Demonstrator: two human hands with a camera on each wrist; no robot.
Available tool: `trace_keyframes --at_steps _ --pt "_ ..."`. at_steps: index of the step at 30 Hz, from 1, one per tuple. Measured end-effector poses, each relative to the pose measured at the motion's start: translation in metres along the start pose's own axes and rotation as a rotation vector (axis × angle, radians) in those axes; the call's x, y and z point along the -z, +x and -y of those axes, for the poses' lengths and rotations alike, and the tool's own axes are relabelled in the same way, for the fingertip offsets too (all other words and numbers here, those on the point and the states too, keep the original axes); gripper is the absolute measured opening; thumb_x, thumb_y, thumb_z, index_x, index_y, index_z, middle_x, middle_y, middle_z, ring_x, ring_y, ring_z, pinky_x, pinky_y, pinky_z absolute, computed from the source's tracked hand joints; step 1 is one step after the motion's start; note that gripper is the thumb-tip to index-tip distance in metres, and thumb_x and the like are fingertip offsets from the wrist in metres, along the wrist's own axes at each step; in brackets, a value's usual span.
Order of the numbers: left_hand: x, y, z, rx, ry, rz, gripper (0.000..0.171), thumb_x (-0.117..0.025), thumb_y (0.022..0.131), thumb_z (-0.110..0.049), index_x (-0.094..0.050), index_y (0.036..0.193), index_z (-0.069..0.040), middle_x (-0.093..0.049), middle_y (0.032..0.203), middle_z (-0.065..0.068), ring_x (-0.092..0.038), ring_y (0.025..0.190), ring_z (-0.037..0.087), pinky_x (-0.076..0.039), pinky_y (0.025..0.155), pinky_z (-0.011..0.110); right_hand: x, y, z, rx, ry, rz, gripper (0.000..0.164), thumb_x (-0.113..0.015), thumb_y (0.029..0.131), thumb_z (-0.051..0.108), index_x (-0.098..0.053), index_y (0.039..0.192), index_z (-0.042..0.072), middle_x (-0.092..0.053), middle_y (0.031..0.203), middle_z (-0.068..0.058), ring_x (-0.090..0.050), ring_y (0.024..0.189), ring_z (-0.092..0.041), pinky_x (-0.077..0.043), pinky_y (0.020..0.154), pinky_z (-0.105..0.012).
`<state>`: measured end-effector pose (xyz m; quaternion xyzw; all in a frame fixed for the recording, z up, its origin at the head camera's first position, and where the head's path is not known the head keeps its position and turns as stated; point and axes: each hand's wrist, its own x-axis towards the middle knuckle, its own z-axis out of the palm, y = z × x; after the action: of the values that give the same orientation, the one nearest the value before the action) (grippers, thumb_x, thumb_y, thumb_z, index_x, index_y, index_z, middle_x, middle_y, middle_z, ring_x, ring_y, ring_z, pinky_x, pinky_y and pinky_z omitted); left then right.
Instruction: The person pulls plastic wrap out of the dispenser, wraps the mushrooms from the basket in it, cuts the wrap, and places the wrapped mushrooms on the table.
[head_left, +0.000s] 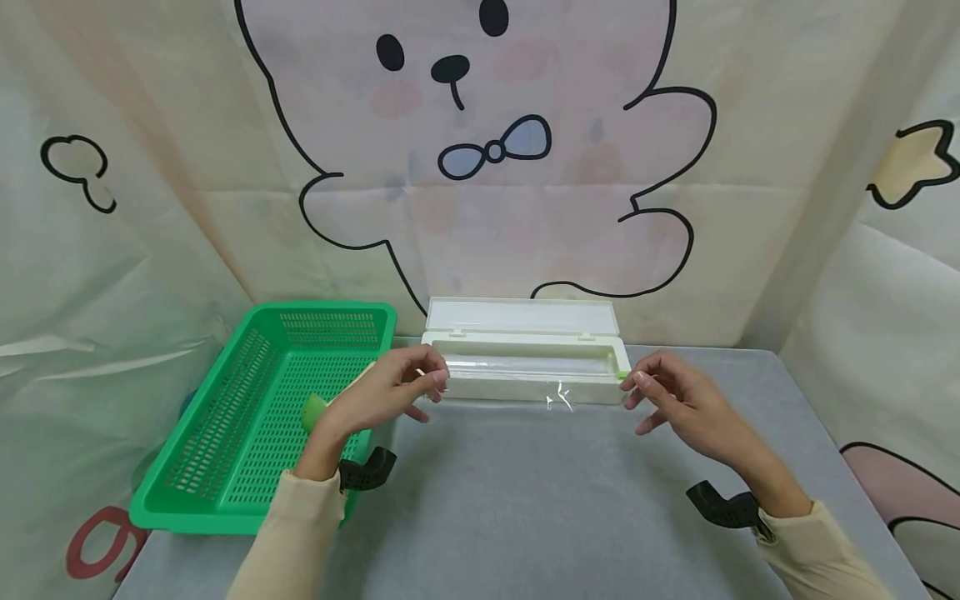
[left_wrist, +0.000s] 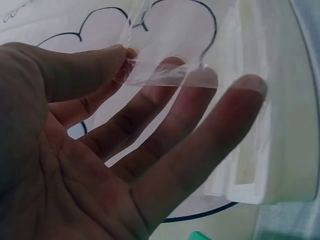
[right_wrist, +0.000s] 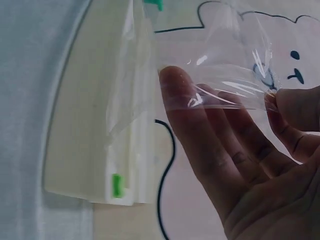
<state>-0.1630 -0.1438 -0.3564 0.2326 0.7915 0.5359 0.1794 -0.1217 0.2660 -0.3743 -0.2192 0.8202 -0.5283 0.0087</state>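
Near corner of clear film (right_wrist: 235, 50) is pinched between thumb and index finger by the left hand (head_left: 390, 390); its other fingers are spread behind the sheet. Opposite corner is pinched the same way by the right hand (head_left: 693, 408), other fingers likewise spread and seen through the film. Film is held up between both hands; whether it is joined to the box can't be told. Just beyond and between the hands, the white box (head_left: 480, 390) is set on the tabletop (head_left: 525, 517), with its lid (head_left: 521, 317) hinged up at the far side. A green tab (right_wrist: 117, 185) is seen at the box end nearest the right hand. To the left of the left hand, a green basket (head_left: 202, 521) is placed; a green object (head_left: 313, 412) in it is partly hidden by the left wrist. Beyond everything, a cartoon-printed curtain (head_left: 495, 233) is hung.
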Motion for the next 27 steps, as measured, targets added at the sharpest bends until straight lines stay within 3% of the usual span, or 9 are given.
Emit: trace_keyframes --at_steps 5,10,15,19,22,24,27 --pt "-0.01 -0.001 0.015 0.05 0.022 0.063 0.007 -0.057 0.105 -0.011 -0.06 0.105 -0.005 -0.061 0.1 0.017 -0.065 0.088 0.026 -0.061 0.069 0.049 -0.01 -0.008 -0.018 -0.039 0.019 0.018 0.008 -0.049 0.107 0.004 -0.055 0.109 -0.002 -0.063 0.104 -0.016 -0.067 0.084 -0.02 -0.061 0.058 -0.042" --pt "-0.02 0.0 0.029 0.072 0.104 0.151 0.007 -0.056 0.105 -0.01 -0.062 0.103 -0.006 -0.062 0.099 0.019 -0.063 0.084 0.026 -0.061 0.066 0.046 -0.019 -0.015 -0.032 -0.044 0.014 0.055 0.007 -0.05 0.106 0.003 -0.056 0.107 -0.002 -0.064 0.102 -0.014 -0.068 0.085 -0.021 -0.061 0.062 -0.04" --pt "-0.028 0.001 0.039 0.071 0.173 0.228 0.009 -0.058 0.105 -0.011 -0.063 0.103 -0.003 -0.062 0.095 0.018 -0.062 0.083 0.035 -0.058 0.065 0.044 -0.025 -0.021 -0.045 -0.059 -0.038 0.097 0.009 -0.053 0.106 0.005 -0.06 0.103 0.0 -0.067 0.1 -0.012 -0.069 0.086 -0.017 -0.061 0.07 -0.037" --pt "-0.033 0.003 0.046 0.039 0.278 0.253 0.008 -0.061 0.102 -0.009 -0.067 0.099 -0.005 -0.065 0.094 0.007 -0.062 0.086 0.025 -0.053 0.069 0.033 -0.026 -0.027 -0.053 -0.092 -0.095 0.148 0.009 -0.059 0.104 0.012 -0.065 0.101 0.007 -0.069 0.099 -0.011 -0.07 0.091 -0.022 -0.058 0.079 -0.03" --pt "-0.036 0.003 0.05 0.012 0.356 0.273 0.007 -0.064 0.099 -0.007 -0.069 0.093 -0.008 -0.066 0.091 -0.002 -0.062 0.087 0.016 -0.052 0.075 0.028 -0.027 -0.031 -0.059 -0.037 -0.133 0.191 0.004 -0.066 0.1 0.01 -0.068 0.099 0.014 -0.07 0.097 -0.005 -0.068 0.09 -0.019 -0.056 0.08 -0.027" --pt "-0.039 0.003 0.052 0.007 0.389 0.298 0.009 -0.066 0.097 -0.005 -0.069 0.089 -0.008 -0.065 0.087 -0.005 -0.062 0.085 0.014 -0.052 0.074 0.027 -0.028 -0.034 -0.062 0.023 -0.148 0.227 0.011 -0.07 0.096 0.006 -0.069 0.096 0.017 -0.069 0.094 0.001 -0.066 0.087 -0.014 -0.056 0.079 -0.027" --pt "-0.045 0.001 0.053 0.033 0.44 0.337 0.012 -0.069 0.095 -0.004 -0.068 0.084 -0.011 -0.063 0.082 -0.009 -0.061 0.081 0.012 -0.051 0.072 0.026 -0.028 -0.037 -0.065 0.069 -0.146 0.29 0.012 -0.074 0.093 0.005 -0.071 0.092 0.017 -0.068 0.09 0.008 -0.061 0.08 -0.008 -0.053 0.07 -0.028"
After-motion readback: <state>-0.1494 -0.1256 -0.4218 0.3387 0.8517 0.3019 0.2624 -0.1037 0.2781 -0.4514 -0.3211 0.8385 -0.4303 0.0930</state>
